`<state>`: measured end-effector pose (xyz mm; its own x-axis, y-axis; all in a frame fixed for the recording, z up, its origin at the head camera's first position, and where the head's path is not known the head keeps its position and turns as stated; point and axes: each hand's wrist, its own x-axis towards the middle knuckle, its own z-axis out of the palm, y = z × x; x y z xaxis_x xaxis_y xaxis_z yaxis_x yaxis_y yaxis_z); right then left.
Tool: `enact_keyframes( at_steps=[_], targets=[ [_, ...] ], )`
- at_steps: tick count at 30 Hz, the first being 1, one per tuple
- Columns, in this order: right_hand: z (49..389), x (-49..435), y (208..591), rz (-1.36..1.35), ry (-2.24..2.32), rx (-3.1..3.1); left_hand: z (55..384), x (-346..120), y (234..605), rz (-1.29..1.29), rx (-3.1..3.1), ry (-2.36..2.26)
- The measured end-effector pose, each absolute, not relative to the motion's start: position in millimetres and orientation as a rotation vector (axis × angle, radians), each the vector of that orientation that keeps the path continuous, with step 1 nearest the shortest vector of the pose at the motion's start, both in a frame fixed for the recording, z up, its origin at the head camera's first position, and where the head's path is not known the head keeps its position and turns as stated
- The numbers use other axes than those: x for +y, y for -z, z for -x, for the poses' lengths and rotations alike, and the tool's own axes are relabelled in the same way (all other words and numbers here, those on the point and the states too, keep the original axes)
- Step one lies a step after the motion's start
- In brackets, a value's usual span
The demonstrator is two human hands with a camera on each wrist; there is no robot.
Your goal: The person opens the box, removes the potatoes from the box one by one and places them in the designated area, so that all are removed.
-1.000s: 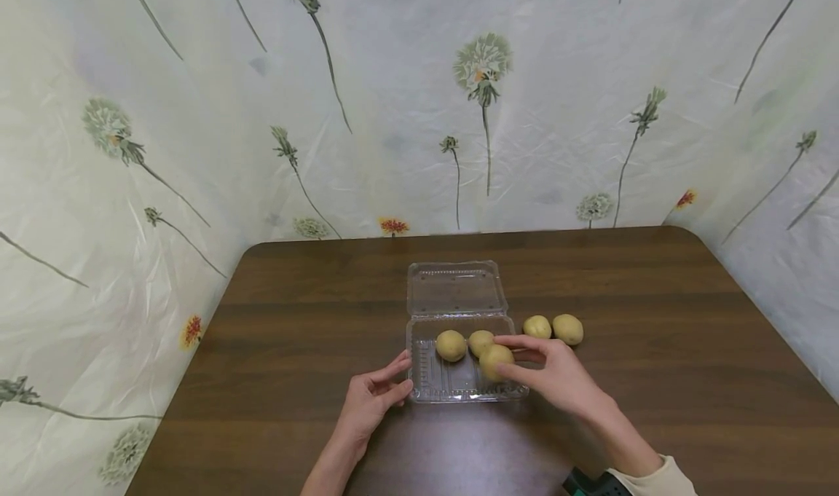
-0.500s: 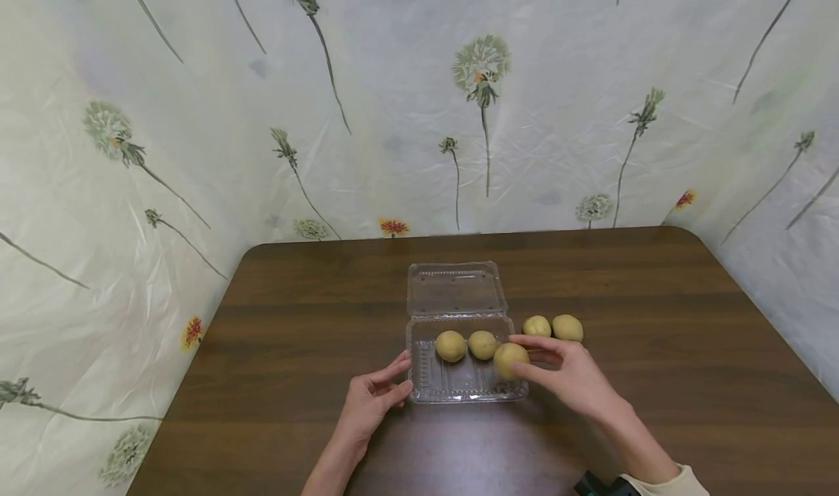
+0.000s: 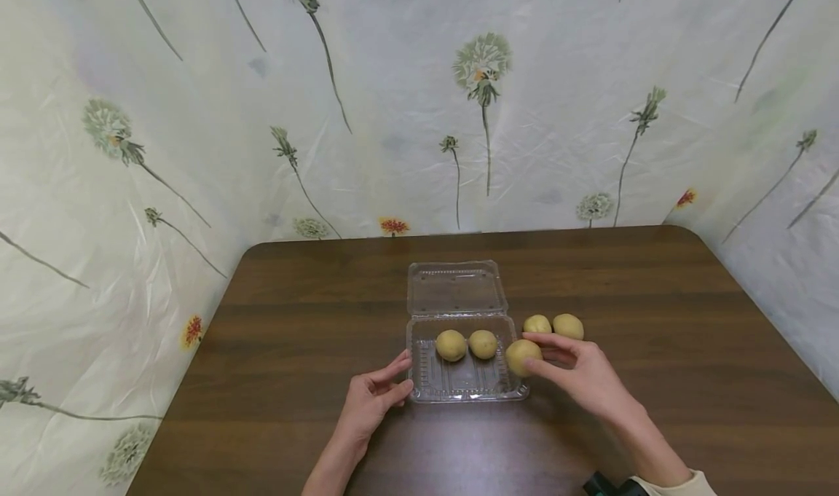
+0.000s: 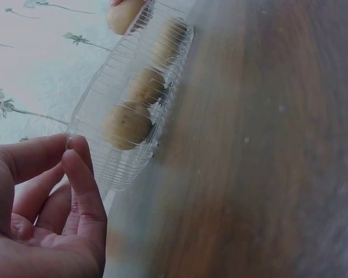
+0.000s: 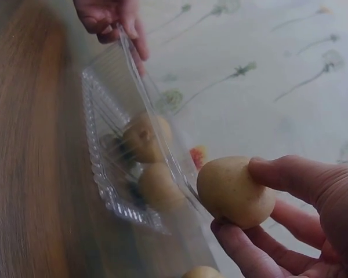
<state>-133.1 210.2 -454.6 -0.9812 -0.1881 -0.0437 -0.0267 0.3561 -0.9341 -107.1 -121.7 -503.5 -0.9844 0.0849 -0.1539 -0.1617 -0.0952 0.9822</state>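
Note:
A clear plastic clamshell box (image 3: pixel 432 388) lies on the table with its lid (image 3: pixel 454 289) folded back. Two potatoes, a left one (image 3: pixel 451 346) and a right one (image 3: pixel 483 344), sit side by side in its base. My left hand (image 3: pixel 372 403) pinches the box's left rim between thumb and fingers, as the left wrist view shows. Between the thumb and fingers of my right hand (image 3: pixel 588 376) is another potato (image 5: pixel 235 191), held at the box's right edge, raised above the rim.
Two more potatoes, one nearer the box (image 3: pixel 537 324) and one farther right (image 3: pixel 568 327), lie on the brown wooden table (image 3: pixel 314 314) beyond my right hand. A pale sheet with a dandelion print (image 3: pixel 393 117) hangs behind and beside the table.
My right hand has moved to the right with its potato, from above the box's base to its right edge. The left hand and the box have stayed in place.

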Motion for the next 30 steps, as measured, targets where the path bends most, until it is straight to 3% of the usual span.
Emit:
enact_keyframes(
  at_steps=[30],
  targets=[
    [139, 234, 476, 0.132, 1.495, 2.62, 108, -122, 506, 0.081, 1.986, -2.197]
  ],
)
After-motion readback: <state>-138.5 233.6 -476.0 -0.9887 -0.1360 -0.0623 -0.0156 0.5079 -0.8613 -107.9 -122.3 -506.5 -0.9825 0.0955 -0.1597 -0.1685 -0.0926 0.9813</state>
